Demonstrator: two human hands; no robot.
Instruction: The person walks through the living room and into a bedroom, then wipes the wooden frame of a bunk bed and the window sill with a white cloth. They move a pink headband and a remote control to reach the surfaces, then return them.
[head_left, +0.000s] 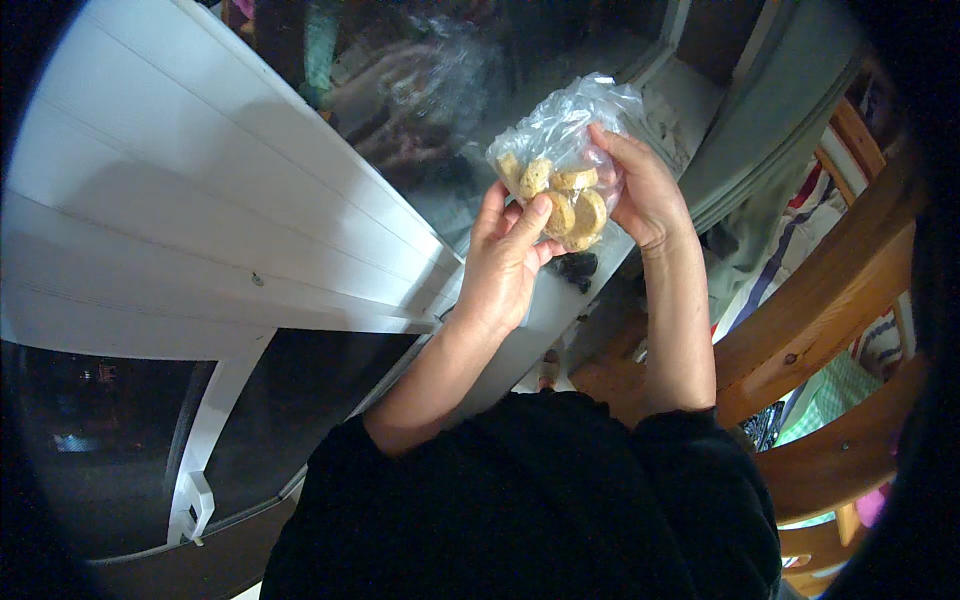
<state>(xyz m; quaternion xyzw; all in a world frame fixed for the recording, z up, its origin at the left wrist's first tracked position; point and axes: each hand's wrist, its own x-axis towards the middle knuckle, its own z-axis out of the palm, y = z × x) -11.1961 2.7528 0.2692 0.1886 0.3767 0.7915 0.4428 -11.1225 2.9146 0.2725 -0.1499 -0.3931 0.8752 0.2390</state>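
Observation:
A clear plastic bag (564, 120) hangs between my two hands in the upper middle of the view. Several thick, round, yellowish-tan slices (589, 214) of what may be food lie in its lower part. My left hand (510, 247) holds the bag's lower left side, its thumb pressed over one slice. Higher up on the right, my right hand (641, 184) grips the bag's side between thumb and fingers. Part of its fingers shows through the plastic. The top of the bag is crumpled; whether it is closed cannot be told.
A white panelled surface (187, 172) and a window frame with a white handle (199, 502) stand at left. Beneath my hands runs a pale ledge (551, 307) with a small dark object (576, 268). On the right are a grey-green curtain (765, 135) and a wooden bunk-like frame (817, 300).

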